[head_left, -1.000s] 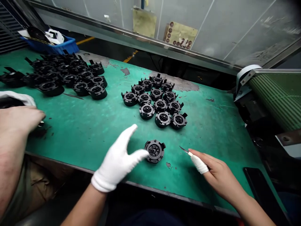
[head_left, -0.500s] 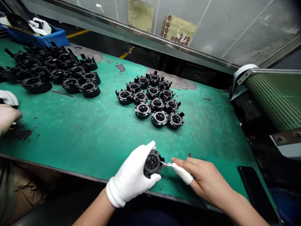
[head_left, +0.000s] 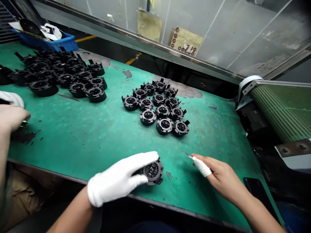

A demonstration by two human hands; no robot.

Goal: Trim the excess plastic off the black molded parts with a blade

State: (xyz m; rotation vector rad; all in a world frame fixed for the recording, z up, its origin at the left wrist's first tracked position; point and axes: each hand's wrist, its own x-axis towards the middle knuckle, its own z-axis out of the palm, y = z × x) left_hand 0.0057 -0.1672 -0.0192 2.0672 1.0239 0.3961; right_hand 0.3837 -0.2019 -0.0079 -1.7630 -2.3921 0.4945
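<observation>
"One round black part point(head_left: 153, 172) is being gripped by the gloved left hand point(head_left: 120, 179), near the front edge of the counter point(head_left: 111, 136); whether it is being lifted, nobody can tell!"

"And the right hand point(head_left: 222, 173)?"

"A small blade point(head_left: 188, 155) is being pinched there, and it is being held apart from the part!"

"How is this step best being handled?"

"Safest, surely, while the part is being steadied firmly by its rim, the gloved thumb is being kept out of the blade's line, and only light pressure is being applied."

Green tabletop point(head_left: 109, 136), grey panelling point(head_left: 116, 16); dark floor point(head_left: 110, 50), yellow lines point(head_left: 86, 38)
</observation>
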